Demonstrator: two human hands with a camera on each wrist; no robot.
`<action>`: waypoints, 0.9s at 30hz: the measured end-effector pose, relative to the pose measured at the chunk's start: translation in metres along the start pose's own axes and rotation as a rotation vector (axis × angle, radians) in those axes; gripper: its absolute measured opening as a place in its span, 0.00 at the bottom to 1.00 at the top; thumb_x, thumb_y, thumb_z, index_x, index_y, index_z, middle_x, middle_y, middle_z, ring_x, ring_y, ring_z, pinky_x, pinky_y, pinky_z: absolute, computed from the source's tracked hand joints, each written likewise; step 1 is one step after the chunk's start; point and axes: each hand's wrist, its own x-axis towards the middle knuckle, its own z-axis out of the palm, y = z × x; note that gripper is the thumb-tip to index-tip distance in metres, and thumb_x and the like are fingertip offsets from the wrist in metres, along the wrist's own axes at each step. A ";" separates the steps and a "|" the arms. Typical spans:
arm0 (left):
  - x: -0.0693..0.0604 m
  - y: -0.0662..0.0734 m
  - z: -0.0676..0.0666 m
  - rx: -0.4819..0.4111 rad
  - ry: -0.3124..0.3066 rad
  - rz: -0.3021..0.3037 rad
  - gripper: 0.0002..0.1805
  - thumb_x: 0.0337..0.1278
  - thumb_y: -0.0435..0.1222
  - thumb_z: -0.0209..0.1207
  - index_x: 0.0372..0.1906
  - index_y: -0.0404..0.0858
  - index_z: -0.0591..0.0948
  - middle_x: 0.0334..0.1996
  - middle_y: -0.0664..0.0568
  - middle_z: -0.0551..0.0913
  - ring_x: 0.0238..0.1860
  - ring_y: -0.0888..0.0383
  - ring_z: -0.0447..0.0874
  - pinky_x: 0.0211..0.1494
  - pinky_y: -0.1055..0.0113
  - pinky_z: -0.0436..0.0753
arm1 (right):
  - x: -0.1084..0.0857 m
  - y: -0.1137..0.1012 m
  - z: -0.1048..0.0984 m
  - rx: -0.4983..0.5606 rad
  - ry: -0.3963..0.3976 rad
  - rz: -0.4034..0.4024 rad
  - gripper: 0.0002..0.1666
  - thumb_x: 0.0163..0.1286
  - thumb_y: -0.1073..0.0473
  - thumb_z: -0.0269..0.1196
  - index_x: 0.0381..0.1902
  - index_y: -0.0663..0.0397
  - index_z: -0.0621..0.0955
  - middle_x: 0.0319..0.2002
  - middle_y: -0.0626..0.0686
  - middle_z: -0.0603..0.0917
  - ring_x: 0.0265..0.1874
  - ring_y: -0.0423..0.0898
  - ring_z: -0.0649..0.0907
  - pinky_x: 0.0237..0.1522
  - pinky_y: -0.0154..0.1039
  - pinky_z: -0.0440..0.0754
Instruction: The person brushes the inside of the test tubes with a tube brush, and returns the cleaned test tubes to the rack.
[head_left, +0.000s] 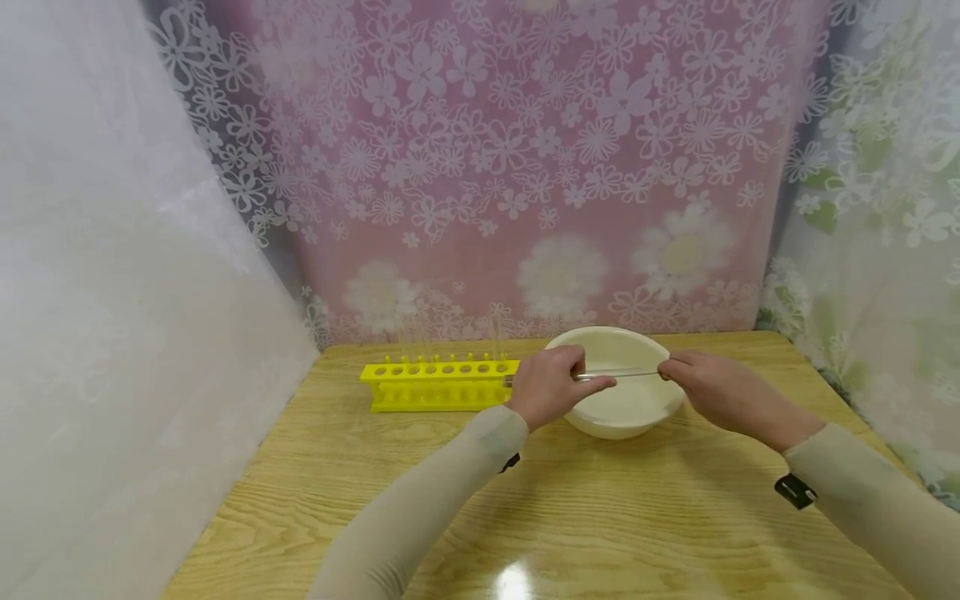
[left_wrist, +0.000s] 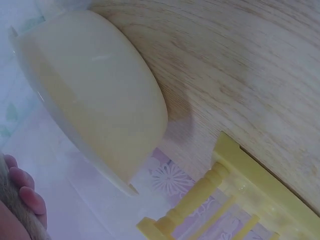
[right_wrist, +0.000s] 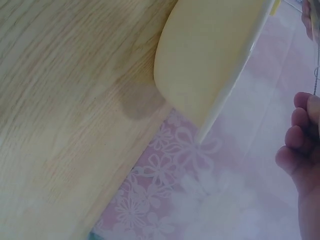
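Above the cream basin [head_left: 626, 408], the left hand [head_left: 547, 385] grips a clear glass tube [head_left: 596, 375] lying about level, mouth to the right. Brush bristles [left_wrist: 12, 200] show within the left hand's curled fingers [left_wrist: 31, 192] in the left wrist view. A thin wire [head_left: 647, 372] runs from the tube to the right hand [head_left: 723, 396], whose fingers pinch its end. In the right wrist view the wire [right_wrist: 316, 82] looks twisted, and the curled fingers [right_wrist: 297, 132] hold it. How far the brush reaches inside the tube cannot be told.
A yellow rack [head_left: 438, 396] stands left of the basin, partly behind the left hand, with several clear tubes [head_left: 497, 337] upright in it. The wooden table [head_left: 592, 517] meets a flowered pink curtain [head_left: 487, 167] at the back and pale sheets at both sides.
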 end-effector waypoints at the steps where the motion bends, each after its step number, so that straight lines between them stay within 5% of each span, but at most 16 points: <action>1: 0.000 0.000 0.000 0.000 -0.001 0.000 0.30 0.56 0.71 0.55 0.23 0.51 0.67 0.15 0.61 0.66 0.13 0.65 0.59 0.17 0.72 0.57 | 0.000 0.000 0.000 0.005 -0.007 0.007 0.21 0.50 0.76 0.73 0.41 0.56 0.82 0.37 0.56 0.86 0.33 0.50 0.86 0.31 0.43 0.85; 13: -0.004 -0.002 0.001 -0.002 -0.006 -0.002 0.30 0.56 0.72 0.54 0.23 0.51 0.67 0.16 0.61 0.65 0.14 0.65 0.59 0.17 0.72 0.56 | -0.003 0.003 -0.008 0.081 -0.144 0.102 0.16 0.61 0.77 0.65 0.44 0.57 0.83 0.40 0.57 0.87 0.37 0.54 0.87 0.35 0.46 0.85; 21: -0.017 -0.032 -0.006 0.002 0.009 -0.071 0.28 0.55 0.67 0.61 0.24 0.50 0.67 0.16 0.60 0.64 0.14 0.64 0.57 0.19 0.71 0.54 | -0.023 0.026 -0.023 0.048 -0.244 0.216 0.18 0.63 0.78 0.61 0.49 0.60 0.81 0.41 0.58 0.86 0.37 0.56 0.87 0.34 0.48 0.85; 27: -0.020 -0.038 -0.007 -0.018 0.025 -0.034 0.28 0.58 0.69 0.57 0.26 0.50 0.69 0.18 0.61 0.66 0.16 0.65 0.60 0.20 0.72 0.56 | -0.030 0.035 -0.024 -0.021 -0.229 0.185 0.21 0.59 0.78 0.64 0.51 0.62 0.81 0.44 0.61 0.86 0.39 0.58 0.87 0.35 0.49 0.85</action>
